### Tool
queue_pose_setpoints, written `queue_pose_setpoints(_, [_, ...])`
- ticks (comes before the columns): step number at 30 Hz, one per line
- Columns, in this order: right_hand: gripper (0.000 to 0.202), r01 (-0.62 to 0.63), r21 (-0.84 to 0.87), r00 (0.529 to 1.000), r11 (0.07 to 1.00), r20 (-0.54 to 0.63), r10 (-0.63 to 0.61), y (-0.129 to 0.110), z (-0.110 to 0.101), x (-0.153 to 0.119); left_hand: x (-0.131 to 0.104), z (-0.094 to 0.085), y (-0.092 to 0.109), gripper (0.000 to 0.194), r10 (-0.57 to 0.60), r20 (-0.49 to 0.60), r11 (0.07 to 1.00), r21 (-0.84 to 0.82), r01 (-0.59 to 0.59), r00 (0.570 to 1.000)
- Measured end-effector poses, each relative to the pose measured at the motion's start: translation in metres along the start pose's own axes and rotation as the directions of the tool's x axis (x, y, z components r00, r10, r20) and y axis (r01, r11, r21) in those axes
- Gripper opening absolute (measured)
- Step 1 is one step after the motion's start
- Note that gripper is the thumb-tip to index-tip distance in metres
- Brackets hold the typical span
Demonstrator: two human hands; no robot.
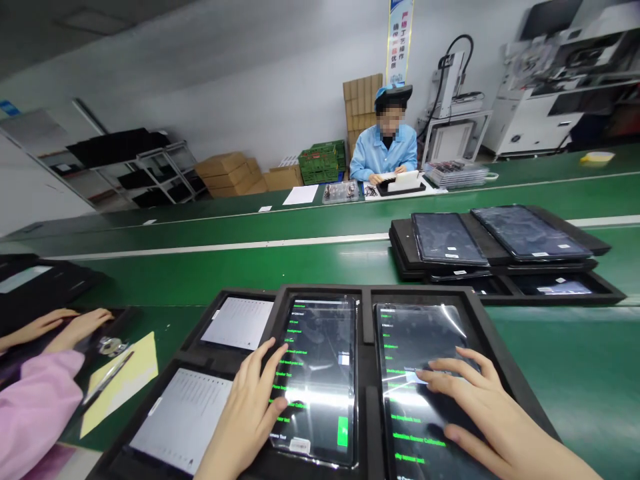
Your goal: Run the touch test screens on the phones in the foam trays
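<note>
Two tablets lie side by side in a black foam tray [367,373], their dark screens lit with lists of green test lines. Over the left edge of the nearer-to-centre tablet [320,360] rests my left hand [253,400], fingers spread. My right hand [475,400] is spread above the right tablet [415,440], its fingertips near a small white pop-up on the screen. Whether the fingertips press the glass, I cannot tell. Two more tablets with pale grey screens, an upper one [237,323] and a lower one [180,413], sit in a tray at the left, partly behind my left hand.
Stacked foam trays with tablets [450,237] stand at the right on the green bench [550,360]. At the left, a co-worker's hands [80,327] are near a yellow paper [125,383] with a pen on it. Another person [384,150] sits across the line.
</note>
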State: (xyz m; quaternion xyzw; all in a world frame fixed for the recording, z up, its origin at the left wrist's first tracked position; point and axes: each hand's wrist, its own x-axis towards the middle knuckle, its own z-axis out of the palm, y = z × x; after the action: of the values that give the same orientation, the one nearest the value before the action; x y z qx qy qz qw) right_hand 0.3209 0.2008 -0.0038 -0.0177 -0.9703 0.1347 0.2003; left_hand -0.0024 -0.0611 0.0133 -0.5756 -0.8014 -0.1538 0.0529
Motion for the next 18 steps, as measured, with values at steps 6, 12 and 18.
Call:
queue_pose_setpoints(6, [0.037, 0.029, -0.032, 0.999, 0.999, 0.027, -0.028, 0.002, 0.004, -0.002, 0.0, -0.002, 0.0, 0.068, -0.013, -0.007, 1.0, -0.028, 0.013, 1.0])
queue_pose_setpoints(12, [0.034, 0.025, -0.052, 0.998, 0.998, -0.059, -0.028, 0.005, 0.007, 0.0, 0.001, -0.001, 0.0, 0.066, -0.006, -0.006, 1.0, 0.0, 0.006, 1.0])
queue_pose_setpoints(18, [0.031, -0.031, -0.019, 0.97, 0.999, -0.242, 0.026, 0.01, 0.003, -0.01, 0.004, -0.005, -0.002, 0.058, -0.016, 0.036, 0.997, 0.072, 0.013, 0.999])
